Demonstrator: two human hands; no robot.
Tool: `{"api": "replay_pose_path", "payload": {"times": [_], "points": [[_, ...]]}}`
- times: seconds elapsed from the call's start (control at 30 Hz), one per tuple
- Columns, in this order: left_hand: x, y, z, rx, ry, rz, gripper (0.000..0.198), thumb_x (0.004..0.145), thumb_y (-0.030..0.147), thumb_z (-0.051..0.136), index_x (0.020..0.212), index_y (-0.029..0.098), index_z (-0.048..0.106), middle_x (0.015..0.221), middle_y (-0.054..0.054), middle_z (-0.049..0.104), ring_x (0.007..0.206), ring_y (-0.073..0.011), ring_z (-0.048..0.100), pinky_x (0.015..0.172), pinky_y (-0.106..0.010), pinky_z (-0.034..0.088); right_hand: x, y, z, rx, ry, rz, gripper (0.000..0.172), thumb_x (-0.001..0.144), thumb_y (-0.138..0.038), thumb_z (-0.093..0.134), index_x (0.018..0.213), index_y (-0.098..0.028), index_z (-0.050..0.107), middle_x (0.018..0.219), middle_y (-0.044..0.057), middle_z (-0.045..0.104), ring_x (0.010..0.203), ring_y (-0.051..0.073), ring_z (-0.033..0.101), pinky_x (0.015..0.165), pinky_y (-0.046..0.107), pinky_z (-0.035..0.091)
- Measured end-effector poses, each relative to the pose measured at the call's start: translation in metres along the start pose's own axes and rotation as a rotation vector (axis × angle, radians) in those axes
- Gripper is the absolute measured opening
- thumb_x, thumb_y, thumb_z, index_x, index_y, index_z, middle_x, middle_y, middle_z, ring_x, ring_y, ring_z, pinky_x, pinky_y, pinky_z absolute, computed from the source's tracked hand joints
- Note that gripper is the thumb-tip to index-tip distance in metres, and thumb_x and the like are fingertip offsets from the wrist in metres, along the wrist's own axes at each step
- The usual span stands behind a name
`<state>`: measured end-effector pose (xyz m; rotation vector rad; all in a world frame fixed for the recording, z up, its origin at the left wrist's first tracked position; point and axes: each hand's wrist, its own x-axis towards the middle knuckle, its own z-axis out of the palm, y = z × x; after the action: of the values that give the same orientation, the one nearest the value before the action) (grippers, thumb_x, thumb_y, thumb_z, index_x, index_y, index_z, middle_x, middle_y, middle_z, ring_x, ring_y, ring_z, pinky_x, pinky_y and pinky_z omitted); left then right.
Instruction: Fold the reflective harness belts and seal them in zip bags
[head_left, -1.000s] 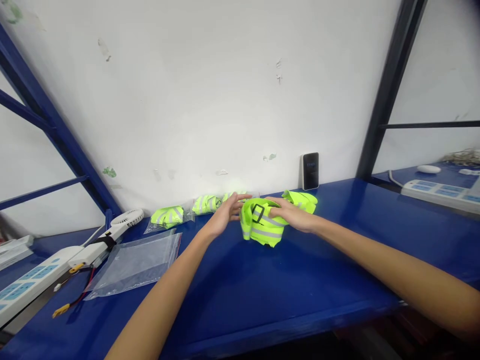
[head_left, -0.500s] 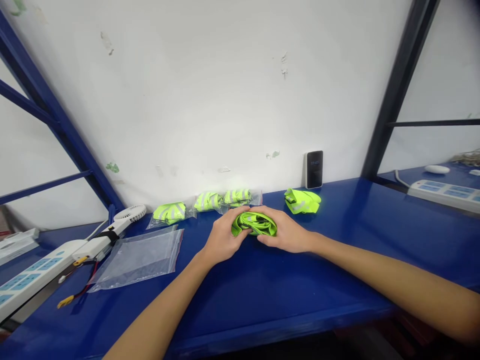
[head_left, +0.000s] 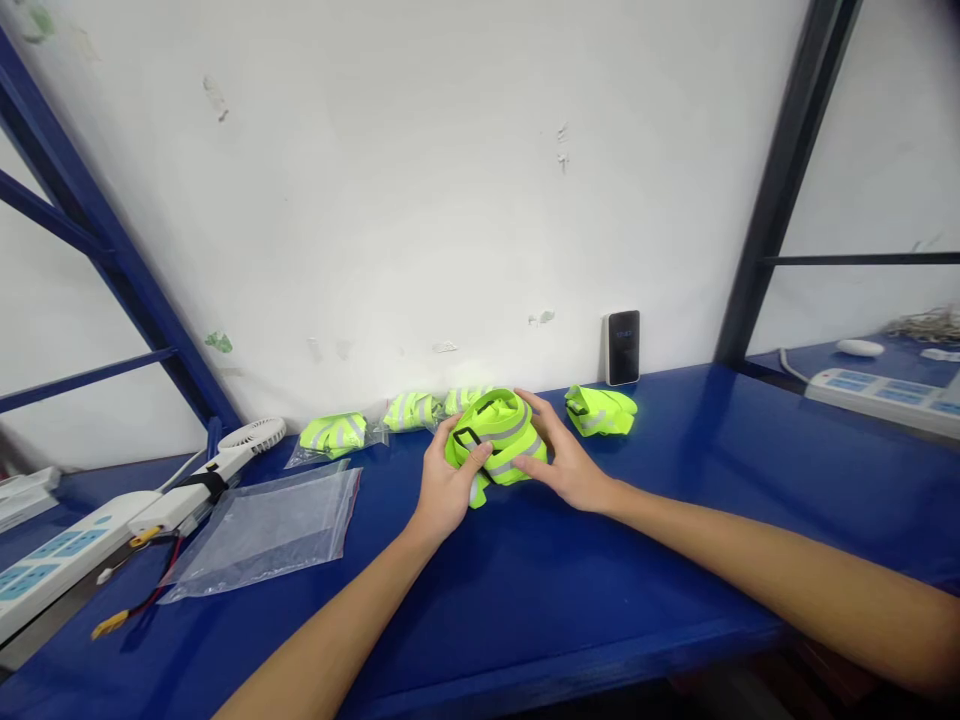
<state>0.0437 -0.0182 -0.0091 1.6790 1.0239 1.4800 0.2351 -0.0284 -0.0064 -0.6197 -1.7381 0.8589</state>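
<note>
Between my two hands is a rolled reflective strap [head_left: 506, 432], fluorescent yellow-green with grey stripes and a black buckle on its left side. My left hand [head_left: 448, 480] grips it from the left, thumb across the front near the buckle. On the right side, my right hand [head_left: 566, 465] holds it with the thumb in front and fingers behind. A short loose end hangs at the lower left of the roll. Another bundled reflective strap [head_left: 600, 410] lies unbagged to the right of my hands.
Bagged yellow-green rolls [head_left: 334, 433] line the wall. Clear zip bags [head_left: 274, 525] lie on the blue table [head_left: 570, 600] at left, beside a white handheld fan [head_left: 255, 435], a power strip [head_left: 67, 550] and connector wires [head_left: 154, 590]. A black-fronted device [head_left: 622, 347] leans against the wall.
The roll has been tilted and turned, so its striped side and black buckle now show rather than its coiled end. My right fingers have shifted on it, and a loose end now hangs down.
</note>
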Motion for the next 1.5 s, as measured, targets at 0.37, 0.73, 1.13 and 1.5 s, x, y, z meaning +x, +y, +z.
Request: {"api": "replay_pose_path", "payload": {"times": [0.37, 0.73, 1.13, 1.5], "points": [[0.000, 0.005, -0.010, 0.020, -0.366, 0.077, 0.076, 0.076, 0.038, 0.075, 0.143, 0.022, 0.042, 0.143, -0.012, 0.050, 0.130, -0.0316, 0.048, 0.108, -0.044, 0.040, 0.015, 0.000, -0.013, 0.671, 0.214, 0.437, 0.048, 0.071, -0.015, 0.065, 0.118, -0.025, 0.058, 0.102, 0.002, 0.072, 0.085, 0.022, 0.068, 0.066, 0.028, 0.053], [0.001, 0.008, -0.023, 0.216, -0.197, 0.470, 0.076, 0.076, 0.026, 0.068, 0.146, 0.021, 0.036, 0.136, -0.013, 0.050, 0.126, -0.0295, 0.049, 0.100, -0.041, 0.046, 0.012, -0.006, -0.007, 0.852, 0.040, 0.595, 0.036, 0.078, -0.008, 0.057, 0.112, -0.019, 0.060, 0.097, 0.004, 0.072, 0.083, 0.018, 0.069, 0.071, 0.027, 0.056], [0.003, 0.019, -0.022, 0.536, -0.125, 1.005, 0.051, 0.090, 0.023, 0.055, 0.137, 0.029, 0.038, 0.139, -0.015, 0.043, 0.131, -0.0282, 0.044, 0.103, -0.049, 0.042, 0.009, 0.000, -0.017, 0.923, -0.307, 0.756, 0.046, 0.085, -0.015, 0.045, 0.130, -0.017, 0.044, 0.077, 0.004, 0.069, 0.050, 0.017, 0.067, 0.035, 0.021, 0.053], [-0.009, 0.024, -0.021, 0.538, -0.452, 0.946, 0.072, 0.072, 0.024, 0.064, 0.138, 0.022, 0.034, 0.125, -0.014, 0.058, 0.117, -0.0300, 0.056, 0.103, -0.052, 0.042, 0.008, 0.000, -0.029, 0.840, -0.559, 0.985, 0.041, 0.084, -0.018, 0.044, 0.125, -0.015, 0.045, 0.076, 0.007, 0.071, 0.044, 0.018, 0.066, 0.035, 0.026, 0.056]]}}
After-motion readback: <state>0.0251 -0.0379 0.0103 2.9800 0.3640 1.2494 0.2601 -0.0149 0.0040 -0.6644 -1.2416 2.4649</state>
